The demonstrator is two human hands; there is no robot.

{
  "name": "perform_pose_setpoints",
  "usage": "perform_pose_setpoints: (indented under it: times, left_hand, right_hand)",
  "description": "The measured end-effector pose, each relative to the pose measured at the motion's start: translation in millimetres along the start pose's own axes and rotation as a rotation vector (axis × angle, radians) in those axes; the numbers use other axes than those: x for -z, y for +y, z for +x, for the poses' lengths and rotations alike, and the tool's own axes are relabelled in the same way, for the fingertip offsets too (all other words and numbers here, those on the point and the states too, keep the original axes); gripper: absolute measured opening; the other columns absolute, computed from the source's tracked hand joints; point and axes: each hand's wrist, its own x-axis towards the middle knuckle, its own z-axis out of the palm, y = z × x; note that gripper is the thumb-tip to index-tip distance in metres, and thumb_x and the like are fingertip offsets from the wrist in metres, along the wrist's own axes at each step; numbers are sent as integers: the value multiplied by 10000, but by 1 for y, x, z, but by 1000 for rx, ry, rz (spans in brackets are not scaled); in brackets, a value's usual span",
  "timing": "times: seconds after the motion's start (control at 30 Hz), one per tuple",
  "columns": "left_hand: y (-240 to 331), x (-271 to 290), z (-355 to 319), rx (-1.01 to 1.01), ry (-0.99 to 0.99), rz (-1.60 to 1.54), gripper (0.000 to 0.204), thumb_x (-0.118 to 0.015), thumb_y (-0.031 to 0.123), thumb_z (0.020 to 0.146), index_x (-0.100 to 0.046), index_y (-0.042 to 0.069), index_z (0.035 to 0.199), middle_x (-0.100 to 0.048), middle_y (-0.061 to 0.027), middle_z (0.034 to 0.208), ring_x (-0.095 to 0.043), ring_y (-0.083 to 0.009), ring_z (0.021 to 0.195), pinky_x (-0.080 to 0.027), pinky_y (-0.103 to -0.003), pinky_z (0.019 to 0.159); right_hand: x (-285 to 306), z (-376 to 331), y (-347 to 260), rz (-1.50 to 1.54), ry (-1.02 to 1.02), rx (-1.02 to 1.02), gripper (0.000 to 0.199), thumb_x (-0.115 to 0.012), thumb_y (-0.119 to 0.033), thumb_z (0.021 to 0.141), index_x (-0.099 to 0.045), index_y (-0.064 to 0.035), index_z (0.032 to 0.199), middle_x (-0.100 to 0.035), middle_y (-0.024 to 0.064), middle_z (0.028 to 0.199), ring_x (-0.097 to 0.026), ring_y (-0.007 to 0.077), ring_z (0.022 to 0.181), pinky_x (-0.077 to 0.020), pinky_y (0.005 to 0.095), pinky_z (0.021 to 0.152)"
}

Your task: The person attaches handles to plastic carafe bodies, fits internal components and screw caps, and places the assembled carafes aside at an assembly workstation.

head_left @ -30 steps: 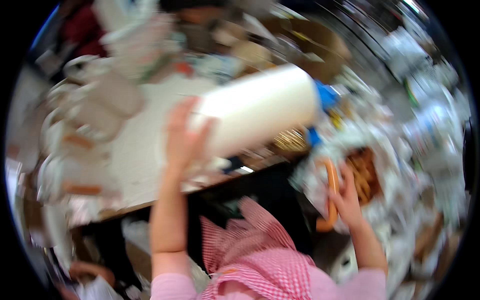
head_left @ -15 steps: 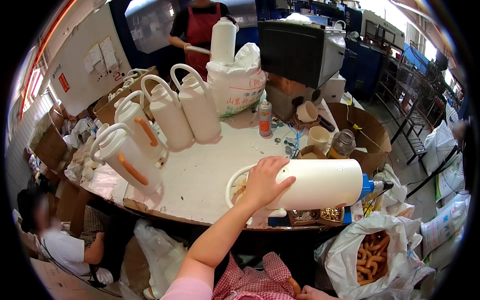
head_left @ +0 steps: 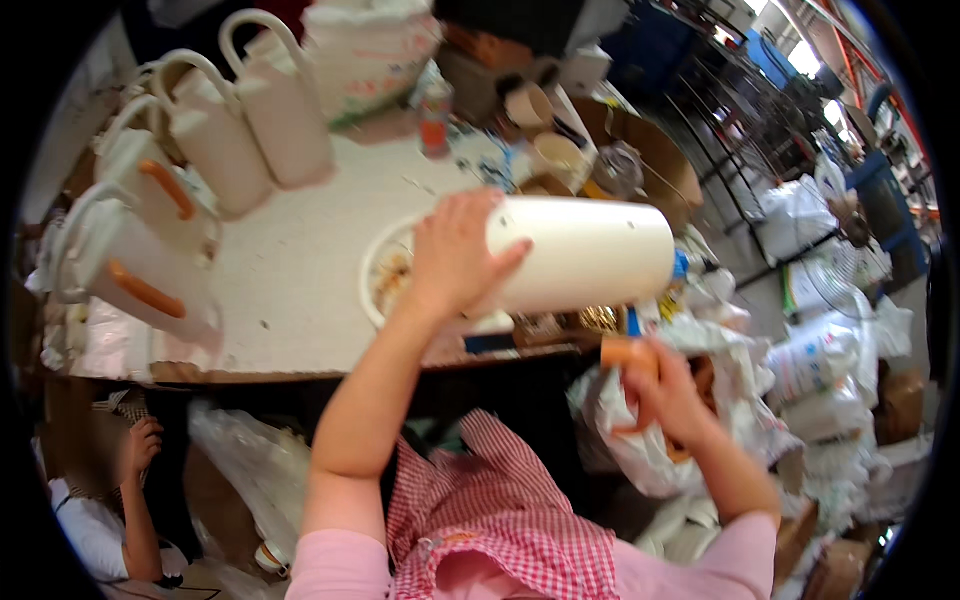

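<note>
A white thermos jug [head_left: 595,252] lies on its side along the front of the white table, its base end against a blue fitting [head_left: 682,264] on the right. My left hand [head_left: 460,250] grips the jug's neck end, thumb lying along its body. The jug's looped carrying handle [head_left: 373,270] sticks out left of that hand. In my right hand [head_left: 672,395] is a curved orange handle [head_left: 622,352], held in front of the table edge. Just beyond and below it stands a white bag [head_left: 615,425] with more orange handles inside.
Several upright white jugs [head_left: 285,115] stand at the table's left, two with orange handles. A spray can [head_left: 434,115], beige cups [head_left: 555,158] and a white sack [head_left: 365,50] are farther back. Small brass parts [head_left: 600,319] sit near the front edge. Another person [head_left: 95,535] is at lower left.
My right hand has risen from my lap to beside the bag, carrying the orange handle. My left hand keeps its hold on the jug. The view has shifted, and the person behind the table is out of sight.
</note>
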Motion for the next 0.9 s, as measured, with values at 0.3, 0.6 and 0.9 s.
perform_pose_setpoints:
  times: [0.3, 0.6, 0.9]
  left_hand:
    - [13, -8, 8, -63, 100, -158, 502, -787, 421, 771, -663, 108, 1143, -672, -77, 1200, -602, -286, 1174, -482, -458, 953]
    - [4, 0, -3, 95, 80, -171, 485, -750, 448, 775, -692, 119, 1127, -685, -30, 1213, -575, -203, 1226, -420, -431, 1002]
    - [7, 4, -3, 108, 0, -150, 535, -749, 461, 773, -684, 124, 1183, -681, -27, 1238, -573, -201, 1229, -420, -427, 1009]
  right_hand:
    - [-7, 121, -168, -479, -113, 332, 255, -632, -285, 990, -618, -37, 1048, -520, -20, 696, -486, 54, 540, -405, 217, 488]
    - [-28, 168, -154, -435, -250, 232, 301, -602, -348, 1034, -601, -46, 1029, -465, -38, 589, -405, 34, 466, -314, 207, 449]
    - [-30, 159, -163, -589, -237, 239, 263, -646, -314, 1011, -588, -59, 1044, -533, -25, 679, -453, 24, 518, -374, 201, 472]
